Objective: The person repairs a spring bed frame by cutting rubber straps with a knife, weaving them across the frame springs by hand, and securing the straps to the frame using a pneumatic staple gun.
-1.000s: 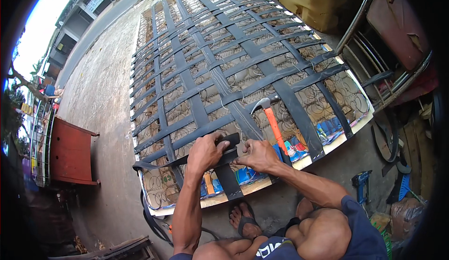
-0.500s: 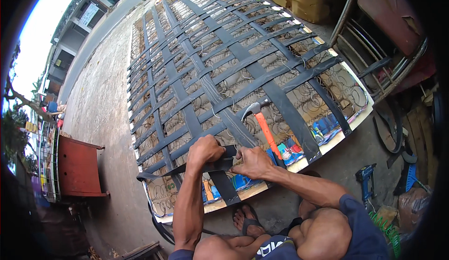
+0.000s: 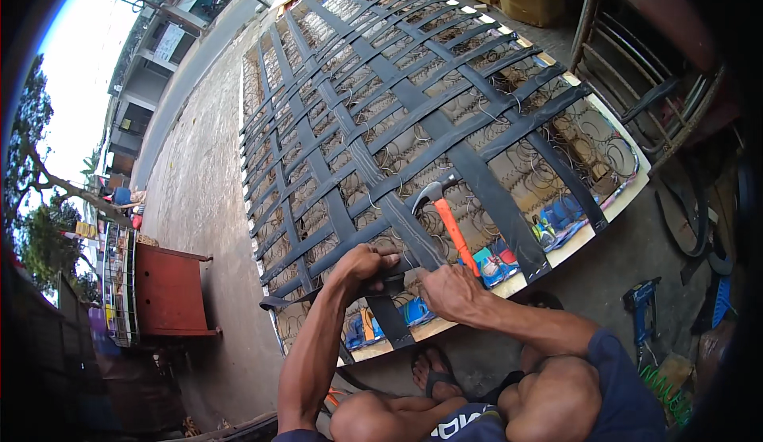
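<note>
A large frame of coil springs lies before me, crossed by a lattice of flat black rubber straps. My left hand is closed on a loose black strap that runs in from the frame's left edge, near the front. Just to its right, my right hand is curled beside a lengthwise strap; its fingertips are hidden, and I cannot make out what they hold. A claw hammer with an orange handle rests on the straps beyond my right hand.
A blue staple gun and a green coiled hose are on the ground at right. Metal-framed furniture stands at the far right, a red cabinet at left. Colourful printed sheeting shows along the frame's near edge.
The view has shifted, so the scene sits further right. My right hand has turned, its knuckles now up and fingers downward by the lengthwise strap. My left hand's fingers reach further along the strap.
</note>
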`<state>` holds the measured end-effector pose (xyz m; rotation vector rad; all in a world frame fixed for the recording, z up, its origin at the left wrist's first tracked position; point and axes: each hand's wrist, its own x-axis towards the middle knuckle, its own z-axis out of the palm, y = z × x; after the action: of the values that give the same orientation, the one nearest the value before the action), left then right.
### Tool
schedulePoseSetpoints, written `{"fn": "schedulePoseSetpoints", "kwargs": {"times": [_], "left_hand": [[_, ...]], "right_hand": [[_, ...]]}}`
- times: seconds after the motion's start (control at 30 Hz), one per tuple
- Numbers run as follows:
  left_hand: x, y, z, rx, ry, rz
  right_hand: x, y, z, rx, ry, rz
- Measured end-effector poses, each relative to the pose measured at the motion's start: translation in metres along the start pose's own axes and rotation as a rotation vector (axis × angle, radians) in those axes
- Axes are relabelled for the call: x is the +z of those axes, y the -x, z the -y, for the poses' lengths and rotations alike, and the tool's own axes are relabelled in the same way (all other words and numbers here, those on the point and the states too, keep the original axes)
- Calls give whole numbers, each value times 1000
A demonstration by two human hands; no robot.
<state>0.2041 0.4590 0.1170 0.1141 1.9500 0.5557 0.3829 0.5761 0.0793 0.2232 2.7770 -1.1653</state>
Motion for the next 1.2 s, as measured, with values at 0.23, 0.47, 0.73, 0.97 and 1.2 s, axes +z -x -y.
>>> {"fn": "schedulePoseSetpoints", "kwargs": {"times": [0.23,0.47,0.73,0.97,1.2], "left_hand": [[8,-22,28,-47,119,80],[17,-20,23,45,308,212],[28,-33,34,120,465,191],[25,-42,38,127,413,214],[24,-36,29,93,308,202]], "right_hand": [[25,-5,-4,-40,40,-73],[29,-9,-9,-65,115,-85],[1,-16,5,-240,306,-644],[9,-27,4,-174,393,-552],[8,-23,-14,-287,357,-613]]}}
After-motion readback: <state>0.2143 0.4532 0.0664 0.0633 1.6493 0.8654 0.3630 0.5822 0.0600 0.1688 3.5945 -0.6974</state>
